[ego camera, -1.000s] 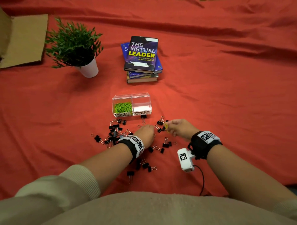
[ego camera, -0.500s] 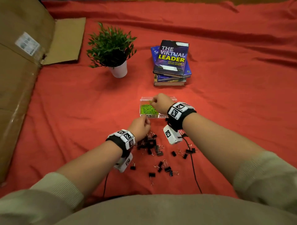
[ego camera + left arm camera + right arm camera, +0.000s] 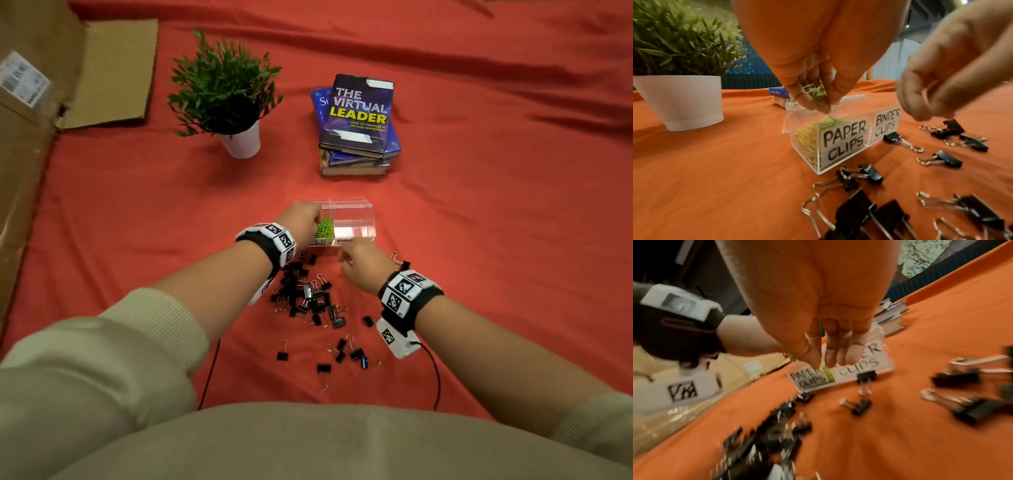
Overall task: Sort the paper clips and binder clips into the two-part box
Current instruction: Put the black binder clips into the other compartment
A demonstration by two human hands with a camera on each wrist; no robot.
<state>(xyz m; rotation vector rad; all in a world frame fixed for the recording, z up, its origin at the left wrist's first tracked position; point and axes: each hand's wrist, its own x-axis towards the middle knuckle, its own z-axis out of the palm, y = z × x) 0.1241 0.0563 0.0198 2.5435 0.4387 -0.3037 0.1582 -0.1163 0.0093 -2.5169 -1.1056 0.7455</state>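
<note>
A clear two-part box (image 3: 352,205) stands on the red cloth, labelled PAPER CLIPS (image 3: 842,141) and BINDER CLIPS. Green paper clips (image 3: 325,229) fill its left part; the right part looks bare. My left hand (image 3: 816,104) hovers over the left part and pinches a few green paper clips (image 3: 813,91). My right hand (image 3: 344,262) hangs just in front of the box, fingers (image 3: 832,356) pointing down with nothing held. Several black binder clips (image 3: 308,298) lie scattered on the cloth below both hands.
A potted plant (image 3: 226,92) stands at the back left and a stack of books (image 3: 358,123) behind the box. Cardboard (image 3: 30,137) lines the left edge. A black cable (image 3: 436,377) trails from my right wrist.
My left hand has gone from the binder clip pile up over the paper clip part. My right hand has drawn back from above the box to its front.
</note>
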